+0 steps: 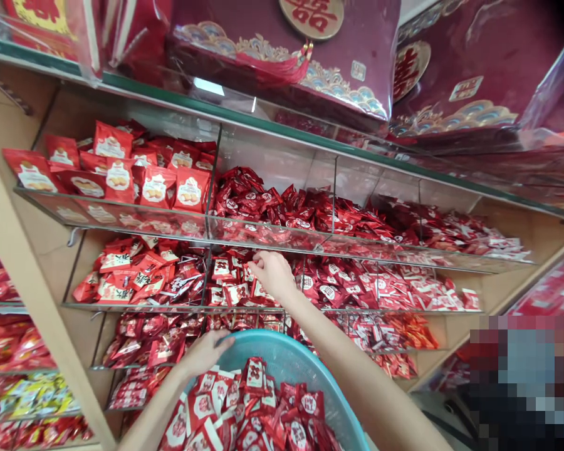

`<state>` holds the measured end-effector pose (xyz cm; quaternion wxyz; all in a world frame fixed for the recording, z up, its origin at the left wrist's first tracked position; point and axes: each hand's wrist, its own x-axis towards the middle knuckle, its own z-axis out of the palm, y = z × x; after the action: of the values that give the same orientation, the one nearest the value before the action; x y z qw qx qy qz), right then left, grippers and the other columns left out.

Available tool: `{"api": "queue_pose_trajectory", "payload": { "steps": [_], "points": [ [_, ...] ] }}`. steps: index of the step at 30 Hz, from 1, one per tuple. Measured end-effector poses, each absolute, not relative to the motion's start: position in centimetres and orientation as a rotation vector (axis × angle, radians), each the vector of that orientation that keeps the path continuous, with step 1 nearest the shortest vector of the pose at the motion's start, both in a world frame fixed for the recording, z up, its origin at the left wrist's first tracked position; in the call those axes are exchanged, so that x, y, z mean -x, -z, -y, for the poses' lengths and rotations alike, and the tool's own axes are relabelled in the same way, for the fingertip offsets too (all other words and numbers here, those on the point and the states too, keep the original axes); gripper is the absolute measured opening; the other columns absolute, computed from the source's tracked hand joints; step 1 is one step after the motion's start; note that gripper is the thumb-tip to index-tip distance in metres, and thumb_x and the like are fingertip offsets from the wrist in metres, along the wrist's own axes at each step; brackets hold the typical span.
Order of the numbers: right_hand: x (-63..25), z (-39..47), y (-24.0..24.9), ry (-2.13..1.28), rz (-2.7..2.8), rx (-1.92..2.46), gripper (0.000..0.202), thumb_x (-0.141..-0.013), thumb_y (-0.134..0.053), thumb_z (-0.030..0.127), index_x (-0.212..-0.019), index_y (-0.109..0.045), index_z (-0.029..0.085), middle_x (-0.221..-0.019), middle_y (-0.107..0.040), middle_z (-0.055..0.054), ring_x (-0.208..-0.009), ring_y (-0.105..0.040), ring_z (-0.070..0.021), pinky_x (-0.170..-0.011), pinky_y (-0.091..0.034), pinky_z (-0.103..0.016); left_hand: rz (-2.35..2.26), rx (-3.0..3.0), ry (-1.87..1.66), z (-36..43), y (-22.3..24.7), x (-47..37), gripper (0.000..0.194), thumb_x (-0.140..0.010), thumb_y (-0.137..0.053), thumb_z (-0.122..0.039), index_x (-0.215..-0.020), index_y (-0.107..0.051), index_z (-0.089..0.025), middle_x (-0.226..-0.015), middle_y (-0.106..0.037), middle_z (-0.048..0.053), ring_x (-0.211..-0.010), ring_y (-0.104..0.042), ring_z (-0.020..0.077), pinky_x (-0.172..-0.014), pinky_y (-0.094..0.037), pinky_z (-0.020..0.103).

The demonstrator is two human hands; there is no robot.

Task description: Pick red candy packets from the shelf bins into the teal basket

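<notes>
A turquoise plastic basin [326, 374], partly filled with small red and white wrapped packets [254, 407], is below the shelves in front of me. My left hand [207, 354] is closed over its left rim. My right hand [275, 275] reaches over the basin to the middle shelf, at a compartment of red and cream packets [237, 293]. Its thumb and fingers are drawn together close to the pile; whatever may be between them is too small or hidden to make out. Right of this hand are dark red packets with round white labels [328, 292].
Clear dividers and front strips edge the tilted shelves. Larger red snack bags [154, 186] fill the upper left compartment. Above, a glass shelf [263, 128] carries dark red gift bags [348, 69]. A wooden post [42, 294] stands at left; a blurred-out area lies at lower right.
</notes>
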<state>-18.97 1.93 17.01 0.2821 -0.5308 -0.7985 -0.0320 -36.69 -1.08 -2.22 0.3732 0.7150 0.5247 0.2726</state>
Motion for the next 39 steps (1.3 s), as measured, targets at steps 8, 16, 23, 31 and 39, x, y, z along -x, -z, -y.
{"api": "queue_pose_trajectory", "payload": {
  "steps": [8,16,23,31,39],
  "points": [
    [22.4,-5.2,-17.1,-0.066,1.808,1.793,0.039,-0.086,-0.041,0.045,-0.102,-0.064,0.019,-0.102,-0.065,-0.012,-0.093,-0.061,-0.0249,-0.079,-0.042,-0.035,-1.343,-1.849,-0.699,1.0,2.3,36.8,0.052,-0.077,-0.04,-0.059,-0.097,-0.064,-0.018,-0.095,-0.068,0.004,-0.086,-0.059,0.0209,-0.077,-0.041,0.027],
    [23.3,-6.1,-17.0,-0.256,1.615,1.875,0.029,-0.077,-0.053,0.03,-0.09,-0.069,0.011,-0.094,-0.067,-0.018,-0.093,-0.061,-0.0321,-0.084,-0.041,-0.042,-1.325,-1.835,-0.688,1.0,2.2,36.8,0.054,-0.077,-0.039,-0.06,-0.099,-0.064,-0.018,-0.097,-0.068,0.004,-0.086,-0.058,0.0201,-0.077,-0.041,0.026],
    [23.1,-5.9,-17.0,-0.415,1.486,1.606,0.028,-0.079,-0.045,0.027,-0.094,-0.066,0.016,-0.1,-0.066,-0.013,-0.096,-0.059,-0.0251,-0.081,-0.043,-0.034,-1.353,-1.814,-0.692,1.1,2.1,36.9,0.054,-0.076,-0.041,-0.06,-0.102,-0.064,-0.018,-0.1,-0.067,0.005,-0.09,-0.058,0.0216,-0.08,-0.041,0.027],
    [18.7,0.2,-14.3,-0.979,1.286,0.952,0.022,-0.081,-0.049,0.04,-0.076,-0.05,0.019,-0.065,-0.059,0.001,-0.066,-0.064,-0.015,-0.06,-0.049,-0.024,-1.322,-1.84,-0.683,1.2,1.7,36.7,0.05,-0.078,-0.04,-0.058,-0.098,-0.064,-0.019,-0.097,-0.068,0.004,-0.086,-0.059,0.0204,-0.077,-0.042,0.027],
    [13.3,6.3,-10.3,-1.074,1.427,0.894,0.023,-0.083,-0.052,0.041,-0.078,-0.051,0.018,-0.063,-0.059,0.001,-0.062,-0.062,-0.0138,-0.061,-0.048,-0.026,-1.299,-1.861,-0.72,0.8,2.0,36.7,0.049,-0.075,-0.043,-0.057,-0.094,-0.066,-0.018,-0.09,-0.069,0.003,-0.082,-0.059,0.0197,-0.075,-0.043,0.027]
  ]
}}
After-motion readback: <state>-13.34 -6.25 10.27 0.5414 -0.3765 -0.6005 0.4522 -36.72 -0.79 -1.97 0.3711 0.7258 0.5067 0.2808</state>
